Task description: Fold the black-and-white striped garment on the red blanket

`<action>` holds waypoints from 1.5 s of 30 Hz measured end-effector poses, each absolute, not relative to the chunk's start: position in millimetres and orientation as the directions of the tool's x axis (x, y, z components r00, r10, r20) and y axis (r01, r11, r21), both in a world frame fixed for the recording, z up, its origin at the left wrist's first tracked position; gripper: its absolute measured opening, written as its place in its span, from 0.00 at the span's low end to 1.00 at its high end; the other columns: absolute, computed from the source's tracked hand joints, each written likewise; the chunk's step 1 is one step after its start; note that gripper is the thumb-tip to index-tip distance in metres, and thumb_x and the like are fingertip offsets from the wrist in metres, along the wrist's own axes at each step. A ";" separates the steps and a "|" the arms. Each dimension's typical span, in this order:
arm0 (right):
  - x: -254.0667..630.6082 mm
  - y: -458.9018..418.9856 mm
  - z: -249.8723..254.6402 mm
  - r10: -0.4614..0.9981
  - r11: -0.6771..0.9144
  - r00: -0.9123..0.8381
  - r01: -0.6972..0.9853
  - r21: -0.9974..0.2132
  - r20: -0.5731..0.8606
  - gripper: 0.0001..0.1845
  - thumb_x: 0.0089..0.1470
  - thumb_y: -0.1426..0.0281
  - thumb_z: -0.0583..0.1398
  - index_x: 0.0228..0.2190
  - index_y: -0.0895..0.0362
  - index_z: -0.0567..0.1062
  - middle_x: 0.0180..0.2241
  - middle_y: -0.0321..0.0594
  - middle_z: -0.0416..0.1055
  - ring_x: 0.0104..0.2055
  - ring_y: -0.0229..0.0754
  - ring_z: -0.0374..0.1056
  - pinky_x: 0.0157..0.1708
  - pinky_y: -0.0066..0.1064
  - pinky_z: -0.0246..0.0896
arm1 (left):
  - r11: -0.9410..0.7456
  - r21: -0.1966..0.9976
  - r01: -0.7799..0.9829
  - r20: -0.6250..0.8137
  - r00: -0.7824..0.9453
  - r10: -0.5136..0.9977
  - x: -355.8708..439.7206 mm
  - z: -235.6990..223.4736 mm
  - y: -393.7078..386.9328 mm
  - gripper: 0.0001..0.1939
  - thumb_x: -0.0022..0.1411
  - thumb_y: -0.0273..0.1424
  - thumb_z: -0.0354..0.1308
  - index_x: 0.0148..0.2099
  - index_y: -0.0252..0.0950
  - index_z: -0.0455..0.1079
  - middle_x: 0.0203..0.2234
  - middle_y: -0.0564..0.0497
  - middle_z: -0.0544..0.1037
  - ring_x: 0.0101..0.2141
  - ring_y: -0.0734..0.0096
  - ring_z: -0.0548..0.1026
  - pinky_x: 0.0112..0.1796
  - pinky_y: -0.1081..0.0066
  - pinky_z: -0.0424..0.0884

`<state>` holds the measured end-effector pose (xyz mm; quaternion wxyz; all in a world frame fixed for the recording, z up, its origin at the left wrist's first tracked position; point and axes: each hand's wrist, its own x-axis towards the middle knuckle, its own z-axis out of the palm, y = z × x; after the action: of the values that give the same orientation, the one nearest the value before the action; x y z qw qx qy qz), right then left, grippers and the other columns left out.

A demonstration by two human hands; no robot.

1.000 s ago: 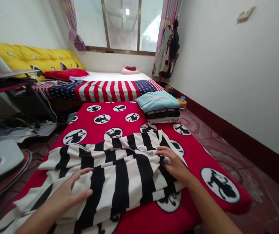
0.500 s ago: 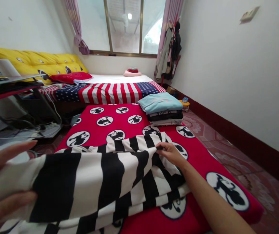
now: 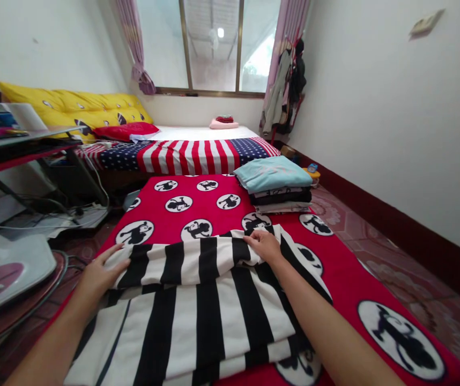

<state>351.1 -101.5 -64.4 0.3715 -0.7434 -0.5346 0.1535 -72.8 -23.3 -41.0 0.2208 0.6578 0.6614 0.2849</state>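
A black-and-white striped garment (image 3: pixel 198 300) lies spread on a red mattress (image 3: pixel 214 212) printed with cartoon mouse circles. My left hand (image 3: pixel 101 271) rests on the garment's far left corner, fingers stretched out and flat on the cloth. My right hand (image 3: pixel 264 245) presses on the garment's far right part, fingers curled over a fold of the striped cloth. Both forearms reach forward over the garment.
A stack of folded clothes (image 3: pixel 274 185) with a light blue piece on top sits at the mattress's far right. Beyond is a bed with a stars-and-stripes cover (image 3: pixel 190 153). A table (image 3: pixel 21 145) and cables stand at left; tiled floor (image 3: pixel 394 252) runs along the right wall.
My left hand carried the lifted side of the garment across and laid it down flat; it now rests at the far left corner. My right hand stayed near the far right edge.
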 end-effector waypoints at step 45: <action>352.6 -130.2 -51.1 0.981 0.075 0.143 0.323 -0.943 0.127 0.15 0.46 0.59 0.63 0.31 0.57 0.76 0.29 0.37 0.72 0.33 0.41 0.66 0.35 0.31 0.58 | -0.365 0.775 0.515 0.160 0.400 0.903 -94.2 -6.4 -37.7 0.16 0.57 0.46 0.53 0.31 0.38 0.67 0.26 0.53 0.73 0.29 0.66 0.71 0.31 0.72 0.67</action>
<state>352.6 -130.2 -51.1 0.4776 -0.5861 -0.5563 0.3447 -94.2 -37.7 -6.4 0.3254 0.7706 0.4600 0.2977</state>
